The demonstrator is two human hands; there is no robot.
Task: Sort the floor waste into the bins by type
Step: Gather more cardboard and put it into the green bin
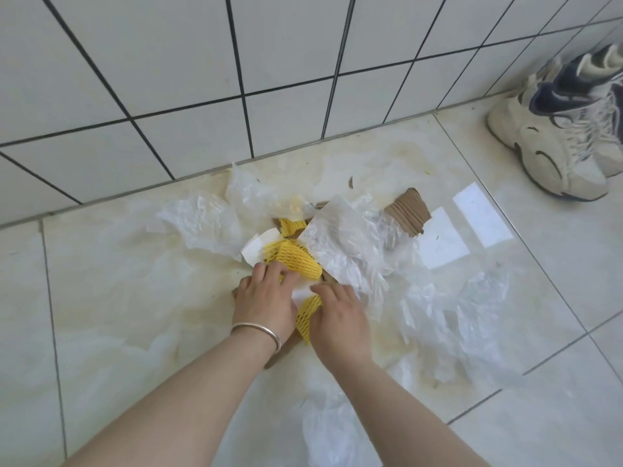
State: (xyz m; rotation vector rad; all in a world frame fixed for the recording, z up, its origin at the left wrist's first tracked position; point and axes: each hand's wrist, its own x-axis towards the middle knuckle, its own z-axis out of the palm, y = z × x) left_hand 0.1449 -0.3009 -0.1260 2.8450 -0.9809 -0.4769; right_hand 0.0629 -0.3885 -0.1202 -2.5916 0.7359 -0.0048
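Observation:
A heap of waste lies on the pale floor tiles by the wall. It holds yellow foam fruit netting (295,261), white paper pieces (259,249), brown corrugated cardboard (409,212) and several crumpled clear plastic bags (344,244). My left hand (264,299), with a silver bangle at the wrist, rests on the netting and paper. My right hand (337,315) presses down on a lower strip of yellow netting (305,313). Both hands curl their fingers into the heap; what each one grips is partly hidden. No bins are in view.
A white tiled wall (202,79) with dark grout runs behind the heap. A pair of cream and navy sneakers (566,129) stands at the right by the wall. More clear plastic (472,315) spreads to the right and another bag (328,429) lies between my forearms.

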